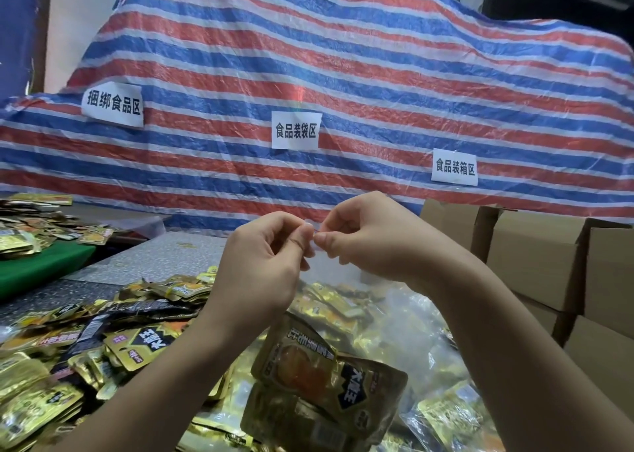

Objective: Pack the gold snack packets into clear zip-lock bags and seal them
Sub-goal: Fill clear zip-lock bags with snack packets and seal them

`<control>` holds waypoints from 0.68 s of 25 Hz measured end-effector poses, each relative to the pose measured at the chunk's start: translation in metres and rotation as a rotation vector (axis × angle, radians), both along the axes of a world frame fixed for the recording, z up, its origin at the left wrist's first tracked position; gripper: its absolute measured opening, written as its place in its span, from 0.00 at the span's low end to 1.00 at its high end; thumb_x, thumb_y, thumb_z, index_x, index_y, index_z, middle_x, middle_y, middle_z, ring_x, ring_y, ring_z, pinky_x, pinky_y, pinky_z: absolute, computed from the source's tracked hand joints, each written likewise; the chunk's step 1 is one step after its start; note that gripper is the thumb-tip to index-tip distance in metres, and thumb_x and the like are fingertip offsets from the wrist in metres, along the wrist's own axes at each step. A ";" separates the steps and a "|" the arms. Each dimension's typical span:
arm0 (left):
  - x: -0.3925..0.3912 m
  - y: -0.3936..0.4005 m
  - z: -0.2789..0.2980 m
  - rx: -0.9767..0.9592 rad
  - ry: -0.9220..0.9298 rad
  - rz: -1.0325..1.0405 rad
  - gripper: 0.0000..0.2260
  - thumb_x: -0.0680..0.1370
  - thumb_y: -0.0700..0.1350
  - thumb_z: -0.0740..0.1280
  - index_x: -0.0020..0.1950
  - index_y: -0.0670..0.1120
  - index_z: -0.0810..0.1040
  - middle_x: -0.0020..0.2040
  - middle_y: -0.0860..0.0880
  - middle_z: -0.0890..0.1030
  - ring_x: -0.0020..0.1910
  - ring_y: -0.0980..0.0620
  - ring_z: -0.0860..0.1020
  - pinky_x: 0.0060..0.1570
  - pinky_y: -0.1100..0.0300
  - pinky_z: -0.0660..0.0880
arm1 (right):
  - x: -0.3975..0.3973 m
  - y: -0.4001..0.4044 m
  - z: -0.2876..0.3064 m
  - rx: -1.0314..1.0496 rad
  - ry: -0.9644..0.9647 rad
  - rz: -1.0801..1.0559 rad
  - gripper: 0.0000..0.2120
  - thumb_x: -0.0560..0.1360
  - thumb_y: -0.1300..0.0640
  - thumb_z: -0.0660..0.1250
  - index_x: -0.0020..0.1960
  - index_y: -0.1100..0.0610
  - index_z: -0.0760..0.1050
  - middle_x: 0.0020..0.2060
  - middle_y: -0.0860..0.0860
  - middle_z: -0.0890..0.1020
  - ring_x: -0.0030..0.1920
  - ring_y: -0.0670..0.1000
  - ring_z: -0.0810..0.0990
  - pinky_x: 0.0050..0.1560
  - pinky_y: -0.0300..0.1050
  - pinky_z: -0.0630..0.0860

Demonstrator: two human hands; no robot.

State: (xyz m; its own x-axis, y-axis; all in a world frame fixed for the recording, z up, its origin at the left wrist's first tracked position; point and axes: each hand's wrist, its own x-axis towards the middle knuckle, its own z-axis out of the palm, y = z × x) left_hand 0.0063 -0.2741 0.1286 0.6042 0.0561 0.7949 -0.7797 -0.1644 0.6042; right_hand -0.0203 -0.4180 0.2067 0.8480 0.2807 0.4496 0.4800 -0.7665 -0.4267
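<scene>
A clear zip-lock bag [343,365] hangs in front of me with gold snack packets [308,355] inside it. My left hand [264,256] and my right hand [363,235] pinch the bag's top edge between thumb and fingers, fingertips almost touching each other. The bag's mouth is hidden behind my fingers. Loose gold snack packets [130,341] lie heaped on the table at the lower left.
More filled clear bags [446,414] lie at the lower right. Brown cardboard boxes [535,266] stand at the right. A striped tarp [343,74] with paper signs hangs behind. A green mat [37,266] with more packets sits at the left, on the grey table [161,256].
</scene>
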 end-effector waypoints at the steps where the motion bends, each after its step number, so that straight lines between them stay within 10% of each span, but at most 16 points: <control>1: 0.000 -0.001 -0.001 0.005 -0.005 0.010 0.08 0.80 0.45 0.65 0.43 0.52 0.81 0.36 0.54 0.82 0.36 0.56 0.80 0.32 0.69 0.74 | 0.001 0.000 0.000 -0.001 0.000 0.001 0.11 0.77 0.47 0.70 0.38 0.50 0.81 0.34 0.49 0.84 0.40 0.50 0.83 0.45 0.51 0.82; 17: 0.002 0.003 -0.003 -0.219 -0.038 0.169 0.08 0.80 0.45 0.66 0.41 0.49 0.79 0.37 0.51 0.80 0.28 0.57 0.74 0.25 0.56 0.71 | 0.000 -0.035 -0.025 -0.027 -0.065 -0.109 0.10 0.78 0.48 0.69 0.39 0.48 0.78 0.34 0.45 0.82 0.37 0.45 0.80 0.39 0.42 0.77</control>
State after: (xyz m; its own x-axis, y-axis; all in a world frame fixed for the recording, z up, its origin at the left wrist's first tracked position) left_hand 0.0085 -0.2706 0.1259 0.5413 0.3263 0.7749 -0.7753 -0.1630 0.6102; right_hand -0.0199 -0.4528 0.1815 0.8436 0.2010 0.4980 0.4189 -0.8265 -0.3760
